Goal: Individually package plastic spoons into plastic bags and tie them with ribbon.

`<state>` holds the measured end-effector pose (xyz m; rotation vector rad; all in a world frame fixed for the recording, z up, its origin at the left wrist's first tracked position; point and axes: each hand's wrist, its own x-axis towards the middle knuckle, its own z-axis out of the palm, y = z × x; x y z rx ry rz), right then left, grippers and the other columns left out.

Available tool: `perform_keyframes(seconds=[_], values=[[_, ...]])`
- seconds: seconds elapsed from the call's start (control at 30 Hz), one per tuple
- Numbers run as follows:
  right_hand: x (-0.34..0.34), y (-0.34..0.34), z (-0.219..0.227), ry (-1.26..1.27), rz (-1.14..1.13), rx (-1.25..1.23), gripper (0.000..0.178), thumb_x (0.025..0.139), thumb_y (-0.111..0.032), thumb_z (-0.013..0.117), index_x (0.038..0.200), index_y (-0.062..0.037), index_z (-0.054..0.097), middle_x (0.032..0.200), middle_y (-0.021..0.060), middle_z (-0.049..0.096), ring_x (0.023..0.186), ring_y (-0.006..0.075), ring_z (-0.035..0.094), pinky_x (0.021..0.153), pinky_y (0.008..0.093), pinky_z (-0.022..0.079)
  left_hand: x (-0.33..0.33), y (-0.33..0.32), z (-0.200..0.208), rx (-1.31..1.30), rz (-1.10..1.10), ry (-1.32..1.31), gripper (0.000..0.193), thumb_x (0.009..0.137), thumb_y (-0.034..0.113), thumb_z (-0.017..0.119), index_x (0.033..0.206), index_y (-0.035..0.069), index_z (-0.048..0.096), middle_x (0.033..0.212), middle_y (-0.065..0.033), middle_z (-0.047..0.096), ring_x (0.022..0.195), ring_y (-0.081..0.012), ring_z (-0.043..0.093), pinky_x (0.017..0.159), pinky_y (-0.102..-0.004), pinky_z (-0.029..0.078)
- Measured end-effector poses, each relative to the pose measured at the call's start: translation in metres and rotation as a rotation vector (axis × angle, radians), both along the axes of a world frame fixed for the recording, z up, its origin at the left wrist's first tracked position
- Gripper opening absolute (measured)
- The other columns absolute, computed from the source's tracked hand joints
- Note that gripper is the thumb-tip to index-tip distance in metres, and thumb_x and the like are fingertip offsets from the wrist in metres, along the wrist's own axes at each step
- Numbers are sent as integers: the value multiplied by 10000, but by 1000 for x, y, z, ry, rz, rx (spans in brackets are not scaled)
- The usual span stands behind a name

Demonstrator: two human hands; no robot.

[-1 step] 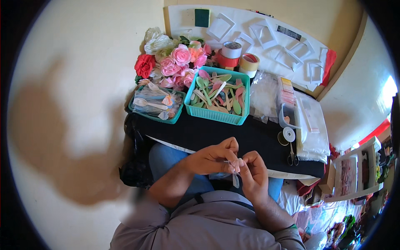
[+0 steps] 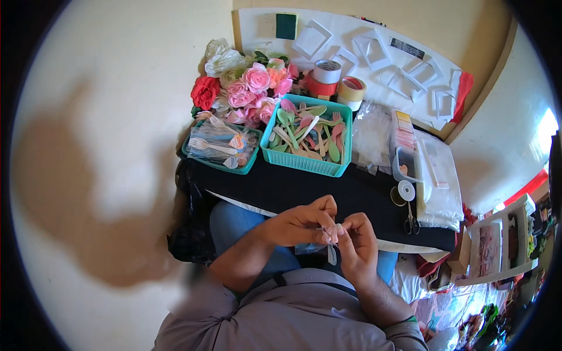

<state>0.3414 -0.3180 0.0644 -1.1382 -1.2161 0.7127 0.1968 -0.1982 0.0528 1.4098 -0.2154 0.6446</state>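
Above my lap, near the front edge of the black-covered table, my left hand [image 2: 298,225] and my right hand [image 2: 358,248] meet at the fingertips. Both are closed in a pinch on a small piece of clear plastic [image 2: 332,254], whose pale, narrow end hangs below the fingers. Its upper part is hidden by my fingertips, so I cannot make out its full shape. Beyond my hands stands a turquoise basket [image 2: 304,165] of pink, green, cream and white plastic spoons and forks. To its left, a smaller turquoise basket [image 2: 241,170] holds cutlery in clear wrappers.
Artificial flowers [image 2: 240,88] and tape rolls [image 2: 326,73] stand behind the baskets. On the right lie clear plastic bags [image 2: 372,137], a clear tub [image 2: 407,167], a ribbon spool [image 2: 405,190], scissors [image 2: 411,224] and a stack of plastic sheets [image 2: 436,199]. A white shelf [image 2: 497,245] stands far right.
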Motion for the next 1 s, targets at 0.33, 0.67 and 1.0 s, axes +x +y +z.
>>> perform_keyframes(seconds=[0.33,0.67,1.0], values=[[8,-8,2,-420,9,320,257,808,-73,708,1024,-22,578,1018,131,509,919,229,471,824,331,384,10,-18,-6,-414,-147,-74,86,892,180,686,847,123,639,940,1,292,777,-106,378,720,-244,337],[13,-7,5,-782,-208,473,262,742,-14,723,985,-44,629,1013,92,583,903,255,515,775,353,420,16,-24,-14,-584,-341,-152,139,915,181,663,909,47,625,961,-8,350,931,-113,487,804,-259,433],[5,-6,-5,-574,-155,390,134,804,51,590,906,-14,534,909,128,551,822,260,515,720,367,410,13,-21,-17,-328,-202,-53,67,888,148,686,915,91,665,947,-5,350,886,-115,418,805,-260,392]])
